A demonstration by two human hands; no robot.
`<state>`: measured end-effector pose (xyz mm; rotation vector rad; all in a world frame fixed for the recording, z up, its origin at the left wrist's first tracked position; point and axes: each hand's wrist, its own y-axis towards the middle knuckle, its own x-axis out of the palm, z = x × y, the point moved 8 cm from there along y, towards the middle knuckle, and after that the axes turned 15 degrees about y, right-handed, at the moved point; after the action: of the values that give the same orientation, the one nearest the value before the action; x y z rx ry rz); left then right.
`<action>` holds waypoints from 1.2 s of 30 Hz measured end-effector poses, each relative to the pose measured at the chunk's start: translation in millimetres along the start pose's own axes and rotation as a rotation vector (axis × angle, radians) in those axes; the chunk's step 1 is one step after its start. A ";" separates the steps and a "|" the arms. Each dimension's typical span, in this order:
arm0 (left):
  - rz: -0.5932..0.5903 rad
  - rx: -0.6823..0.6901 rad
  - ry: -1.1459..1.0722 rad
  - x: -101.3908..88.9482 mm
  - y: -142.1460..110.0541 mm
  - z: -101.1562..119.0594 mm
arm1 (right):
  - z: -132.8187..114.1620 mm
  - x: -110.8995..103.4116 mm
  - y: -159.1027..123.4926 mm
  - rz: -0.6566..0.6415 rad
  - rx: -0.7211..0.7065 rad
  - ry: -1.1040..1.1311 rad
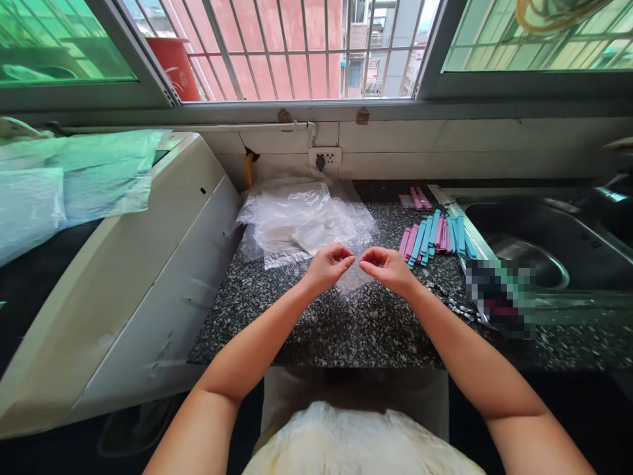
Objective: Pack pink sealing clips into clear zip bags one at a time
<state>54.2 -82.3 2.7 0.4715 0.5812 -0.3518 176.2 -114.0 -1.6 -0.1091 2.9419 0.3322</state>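
Both hands are pinched, thumb against fingers, close together over the speckled counter. Between and just below them shows a small clear plastic bag (355,280), faint against the dark stone. My left hand (330,265) grips its left edge and my right hand (388,267) its right edge. Behind my left hand lies a loose pile of clear plastic bags (306,218). Several pink and blue clips (435,237), long and flat, sit in a heap just past my right hand, with pink ones (420,198) apart behind them.
A metal sink (544,218) is set into the counter (316,336) at right, with a blurred-out object (499,300) by its edge. A white washing machine (163,264) bounds the left, a green plastic sheet (99,171) over it. A wall socket (325,158) is behind.
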 end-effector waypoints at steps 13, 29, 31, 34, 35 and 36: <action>0.006 -0.020 -0.050 0.5 -1.9 1.5 | -1.9 4.1 -0.3 0.013 -0.007 -0.004; -0.003 -0.175 -0.334 6.7 -1.7 -13.3 | -0.5 5.2 -1.2 0.012 0.037 0.063; 0.004 -0.182 -0.351 7.0 -1.8 -14.2 | -0.4 4.5 -1.2 0.018 0.033 0.050; 0.012 -0.190 -0.345 6.7 -1.8 -15.7 | 0.6 4.0 -1.0 0.023 0.025 0.020; 0.013 -0.189 -0.341 6.5 -1.8 -15.8 | 1.1 4.0 -0.9 0.023 0.023 0.012; 0.012 -0.187 -0.338 6.2 -1.7 -15.8 | 1.4 4.0 -0.8 0.023 0.021 0.007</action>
<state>51.3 -76.7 -13.2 0.2275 0.2787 -0.3522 172.6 -114.7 -3.8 -0.0731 2.9543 0.3053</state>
